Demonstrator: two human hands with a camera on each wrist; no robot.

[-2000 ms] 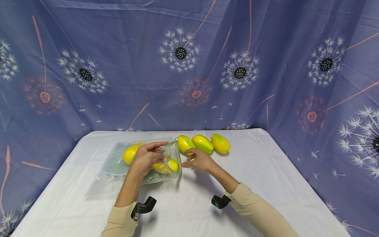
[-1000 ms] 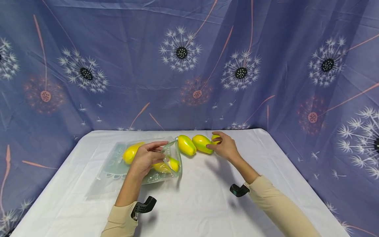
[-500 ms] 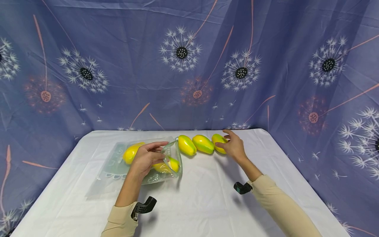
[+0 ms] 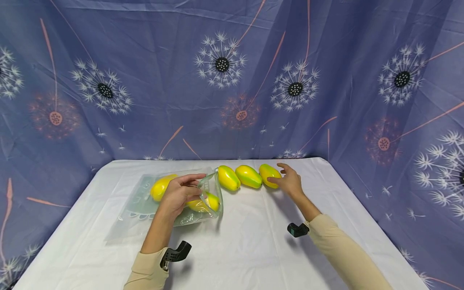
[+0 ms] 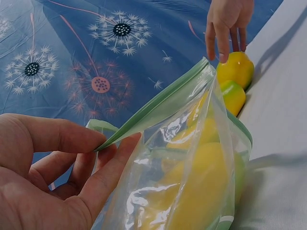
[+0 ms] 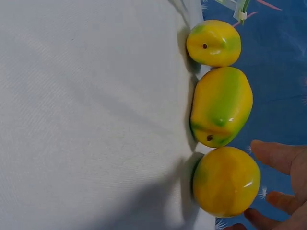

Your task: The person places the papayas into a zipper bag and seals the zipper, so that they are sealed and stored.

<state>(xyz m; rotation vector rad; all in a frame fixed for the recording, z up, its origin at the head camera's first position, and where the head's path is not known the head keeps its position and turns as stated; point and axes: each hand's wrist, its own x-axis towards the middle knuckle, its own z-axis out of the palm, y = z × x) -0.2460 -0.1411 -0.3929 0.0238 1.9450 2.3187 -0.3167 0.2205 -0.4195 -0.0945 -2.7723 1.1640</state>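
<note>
My left hand (image 4: 177,195) pinches the green zip edge of a clear plastic zip bag (image 5: 158,103) between thumb and fingers, holding its mouth raised and apart. Inside the bag lie two yellow-green papayas, one papaya (image 4: 213,201) near the mouth and another papaya (image 4: 162,187) deeper in. To the right, my right hand (image 4: 291,183) hovers at the rightmost loose papaya (image 6: 226,181), thumb and fingers spread beside it. In the right wrist view the fingertips (image 6: 261,148) are near its surface without wrapping round it.
A middle papaya (image 4: 248,176) and a left papaya (image 4: 228,178) stand in a row with the rightmost one, near the table's back edge; the left one is right beside the bag mouth. White cloth covers the table (image 4: 250,249). A blue dandelion-print curtain (image 4: 163,80) hangs behind.
My right hand has gone from beside the bag mouth rightward to the last papaya, then drawn slightly further right, uncovering more of it. My left hand and the bag have stayed put.
</note>
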